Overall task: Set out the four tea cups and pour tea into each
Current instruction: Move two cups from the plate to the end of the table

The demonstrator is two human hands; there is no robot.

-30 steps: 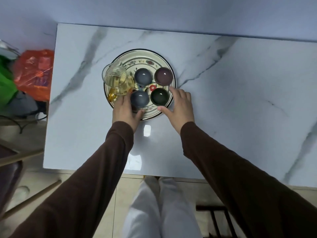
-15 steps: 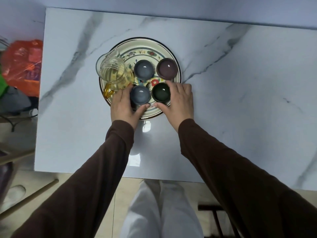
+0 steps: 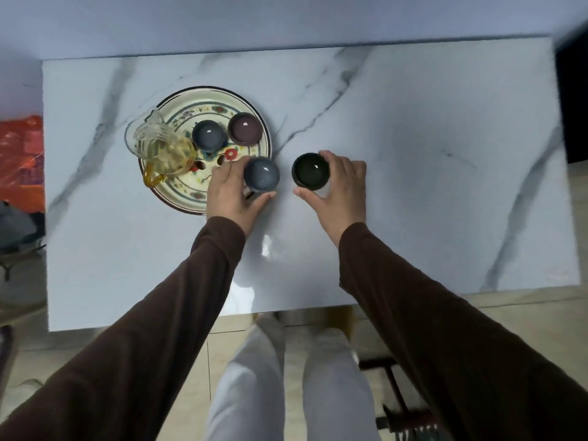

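Observation:
A round patterned plate (image 3: 187, 192) lies on the left half of the marble table (image 3: 413, 186). On it stand a glass pitcher (image 3: 160, 148) of yellow tea, a blue-grey cup (image 3: 209, 134) and a purple cup (image 3: 245, 128). My left hand (image 3: 230, 194) grips a second blue-grey cup (image 3: 262, 173) at the plate's right edge. My right hand (image 3: 337, 189) grips a dark green cup (image 3: 311, 170) over the bare table, just right of the plate. All the cups look empty.
An orange plastic bag (image 3: 20, 160) and other bundles lie off the table's left edge. A dark stool frame (image 3: 391, 405) stands on the floor near my legs. A dark object (image 3: 572, 100) sits past the table's right end.
Both hands closed on the two near cups and carried them rightward off the plate; the green cup is now over the table. The camera view shifted, showing more of the table.

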